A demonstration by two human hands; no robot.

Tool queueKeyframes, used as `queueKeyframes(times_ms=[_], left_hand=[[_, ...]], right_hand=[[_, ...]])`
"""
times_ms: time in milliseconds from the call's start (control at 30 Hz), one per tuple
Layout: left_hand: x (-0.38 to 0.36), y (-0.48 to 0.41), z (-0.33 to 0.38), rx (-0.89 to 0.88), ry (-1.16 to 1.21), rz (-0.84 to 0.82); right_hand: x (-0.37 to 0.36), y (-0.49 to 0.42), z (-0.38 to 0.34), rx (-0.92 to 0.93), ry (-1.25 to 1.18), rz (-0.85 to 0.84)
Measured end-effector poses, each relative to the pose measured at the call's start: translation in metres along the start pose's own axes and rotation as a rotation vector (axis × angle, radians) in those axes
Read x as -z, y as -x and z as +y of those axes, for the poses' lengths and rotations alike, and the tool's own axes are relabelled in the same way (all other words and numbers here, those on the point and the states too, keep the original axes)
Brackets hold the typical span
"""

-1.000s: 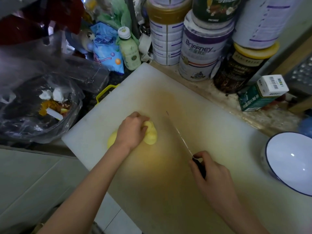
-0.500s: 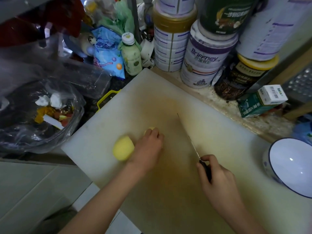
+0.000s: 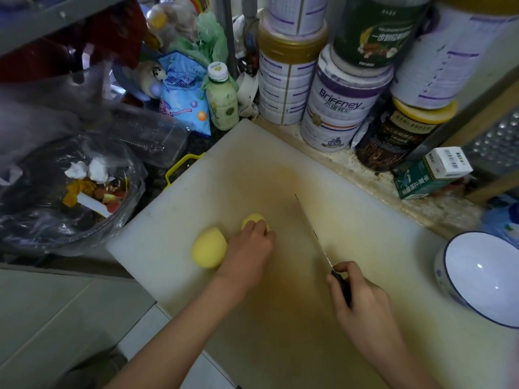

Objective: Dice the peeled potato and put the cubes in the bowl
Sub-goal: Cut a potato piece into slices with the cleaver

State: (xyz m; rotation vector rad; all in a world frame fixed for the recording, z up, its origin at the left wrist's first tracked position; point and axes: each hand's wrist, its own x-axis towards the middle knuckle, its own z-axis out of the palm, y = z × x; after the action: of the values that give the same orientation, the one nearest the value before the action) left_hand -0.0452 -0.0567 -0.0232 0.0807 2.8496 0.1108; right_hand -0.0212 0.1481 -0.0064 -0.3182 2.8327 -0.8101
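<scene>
One white cutting board lies under both hands. A blue-rimmed bowl sits right of the right hand. The left hand curls over one potato half; the other half lies just left of that hand. The right hand's fingers wrap a knife handle, blade pointing away.

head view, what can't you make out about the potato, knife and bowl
Potato piece: head view, mostly under the left hand; cut face hidden.
Knife: head view, handle wrapped by the right hand; whether the blade touches the board is unclear.
Bowl: head view, right side cut off by the frame edge.
</scene>
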Motion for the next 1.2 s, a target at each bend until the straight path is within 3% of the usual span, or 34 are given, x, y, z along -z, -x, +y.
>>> queueKeyframes(times_ms=[267,500,633,767,933,1200], left_hand=[[-0.001,-0.001,0.004,-0.012,-0.058,-0.049],[-0.006,0.001,-0.001,-0.001,-0.035,0.005],[-0.008,0.002,-0.004,-0.034,0.144,0.045],[0.022,-0.014,-0.031,0.144,0.547,0.153],[0.037,-0.034,-0.055,0.122,0.450,-0.108],[0.030,-0.041,-0.053,0.049,0.357,-0.127]], right_hand=[[0.002,0.001,0.000,0.007,-0.009,-0.012],[0.000,0.004,0.003,0.018,-0.019,0.007],[-0.001,0.005,0.005,0.026,-0.038,0.025],[0.000,0.004,0.008,0.025,-0.060,0.030],[0.002,0.001,0.010,0.035,-0.072,0.023],[0.004,-0.004,0.013,0.035,-0.082,0.007]])
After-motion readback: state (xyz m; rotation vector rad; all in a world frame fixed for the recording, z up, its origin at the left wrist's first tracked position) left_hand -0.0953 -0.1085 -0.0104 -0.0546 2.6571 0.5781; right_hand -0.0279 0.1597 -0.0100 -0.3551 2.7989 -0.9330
